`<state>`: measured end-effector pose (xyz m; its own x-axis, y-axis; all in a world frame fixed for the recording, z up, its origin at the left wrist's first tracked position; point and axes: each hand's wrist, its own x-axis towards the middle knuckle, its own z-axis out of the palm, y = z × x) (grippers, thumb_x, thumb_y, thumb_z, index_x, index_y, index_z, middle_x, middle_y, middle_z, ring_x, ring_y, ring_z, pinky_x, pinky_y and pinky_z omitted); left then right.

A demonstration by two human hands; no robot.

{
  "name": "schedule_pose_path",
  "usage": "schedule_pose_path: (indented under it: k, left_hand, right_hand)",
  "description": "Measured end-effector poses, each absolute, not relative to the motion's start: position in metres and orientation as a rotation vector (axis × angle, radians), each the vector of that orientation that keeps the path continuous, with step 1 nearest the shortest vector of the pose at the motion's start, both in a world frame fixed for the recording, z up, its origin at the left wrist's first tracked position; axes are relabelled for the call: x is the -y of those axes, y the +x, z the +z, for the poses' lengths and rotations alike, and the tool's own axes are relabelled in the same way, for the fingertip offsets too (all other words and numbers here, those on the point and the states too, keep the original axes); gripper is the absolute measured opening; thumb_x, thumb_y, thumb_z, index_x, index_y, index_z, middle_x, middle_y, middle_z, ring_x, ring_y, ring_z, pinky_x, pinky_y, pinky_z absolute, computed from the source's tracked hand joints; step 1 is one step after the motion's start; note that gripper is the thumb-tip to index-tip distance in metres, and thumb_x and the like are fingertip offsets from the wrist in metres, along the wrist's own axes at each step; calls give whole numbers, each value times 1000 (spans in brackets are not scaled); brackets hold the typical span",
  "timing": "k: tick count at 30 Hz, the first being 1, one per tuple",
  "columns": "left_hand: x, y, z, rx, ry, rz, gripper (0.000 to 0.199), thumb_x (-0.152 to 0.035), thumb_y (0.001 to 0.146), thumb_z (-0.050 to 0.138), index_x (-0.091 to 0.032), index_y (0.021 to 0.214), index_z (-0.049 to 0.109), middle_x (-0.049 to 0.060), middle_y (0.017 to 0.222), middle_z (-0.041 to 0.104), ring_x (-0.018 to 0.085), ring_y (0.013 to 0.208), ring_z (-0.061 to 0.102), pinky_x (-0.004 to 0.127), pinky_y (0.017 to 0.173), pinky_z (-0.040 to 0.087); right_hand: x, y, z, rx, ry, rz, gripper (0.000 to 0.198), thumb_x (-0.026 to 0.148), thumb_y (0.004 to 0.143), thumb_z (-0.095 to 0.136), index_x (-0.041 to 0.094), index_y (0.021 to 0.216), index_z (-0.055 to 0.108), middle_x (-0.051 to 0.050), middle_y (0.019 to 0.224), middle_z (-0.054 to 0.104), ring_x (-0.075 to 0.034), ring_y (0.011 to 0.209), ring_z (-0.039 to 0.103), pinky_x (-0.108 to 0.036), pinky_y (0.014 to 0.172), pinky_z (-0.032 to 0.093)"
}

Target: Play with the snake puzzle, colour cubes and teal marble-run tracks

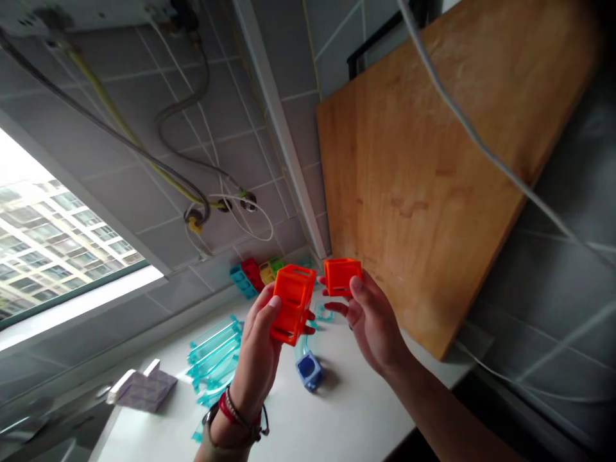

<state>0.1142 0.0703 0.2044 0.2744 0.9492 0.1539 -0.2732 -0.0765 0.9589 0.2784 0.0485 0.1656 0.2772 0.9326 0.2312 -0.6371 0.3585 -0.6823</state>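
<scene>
My left hand (262, 333) is closed around an orange open-framed plastic block (292, 305), held up above the white tabletop. A smaller orange plastic frame piece (342, 278) is pinched between the thumb and fingers of my right hand (373, 314). The two orange pieces are close side by side, with a narrow gap between them. Below them on the tabletop sits a blue cube-shaped piece (308, 370) with a round opening. Clear turquoise plastic strips (216, 359) lie left of my left wrist, partly hidden by it.
Red (253, 274), yellow, green and blue blocks stand against the tiled wall at the back. A large wooden board (423, 192) leans at the right. A pale patterned box (144, 388) sits at the table's left edge. Cables and hoses hang on the wall; a window (58, 237) is left.
</scene>
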Motion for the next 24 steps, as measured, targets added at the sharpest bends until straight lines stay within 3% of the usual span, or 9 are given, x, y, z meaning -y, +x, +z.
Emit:
schedule_pose_path:
  k: [4, 9, 14, 17, 20, 24]
  left_hand:
    - [-91, 117, 189, -764, 1189, 1123, 44, -46, 92, 66, -18, 126, 62, 11, 115, 72, 25, 94, 73, 32, 73, 61]
    - [-99, 113, 183, -806, 1178, 1143, 36, -39, 93, 71, -23, 123, 60, 7, 125, 69, 22, 105, 71, 30, 83, 60]
    - [-92, 107, 188, -771, 1140, 1099, 34, -34, 90, 76, -24, 119, 60, 6, 131, 68, 24, 108, 71, 30, 84, 60]
    - [-86, 107, 194, -722, 1019, 1030, 36, -35, 90, 74, -21, 121, 62, 10, 128, 70, 24, 99, 74, 30, 78, 62]
    - [-83, 109, 198, -609, 796, 881, 45, -46, 93, 64, -18, 128, 62, 15, 122, 72, 22, 81, 74, 28, 60, 61]
    - [-88, 110, 195, -560, 613, 758, 48, -53, 95, 59, -20, 128, 66, 14, 119, 75, 16, 70, 71, 22, 52, 58]
  right_hand:
    - [-62, 274, 159, 585, -516, 1213, 37, 53, 92, 72, 25, 115, 71, -6, 115, 75, -22, 102, 67, -32, 78, 58]
    - [-56, 262, 144, 470, -478, 1368, 33, 48, 95, 69, 26, 120, 73, -6, 125, 73, -20, 100, 67, -30, 75, 58]
    - [-52, 273, 130, 372, -529, 1431, 29, 45, 91, 75, 23, 110, 77, -7, 117, 76, -18, 90, 68, -28, 72, 59]
    - [-54, 283, 128, 337, -519, 1461, 30, 46, 90, 76, 21, 106, 77, -7, 107, 77, -18, 86, 69, -27, 69, 58]
    - [-55, 289, 128, 294, -490, 1525, 30, 46, 91, 74, 20, 104, 76, -5, 93, 77, -17, 78, 69, -27, 65, 57]
    - [-55, 292, 128, 260, -459, 1569, 33, 50, 92, 73, 20, 105, 75, -3, 83, 76, -16, 72, 68, -26, 62, 57]
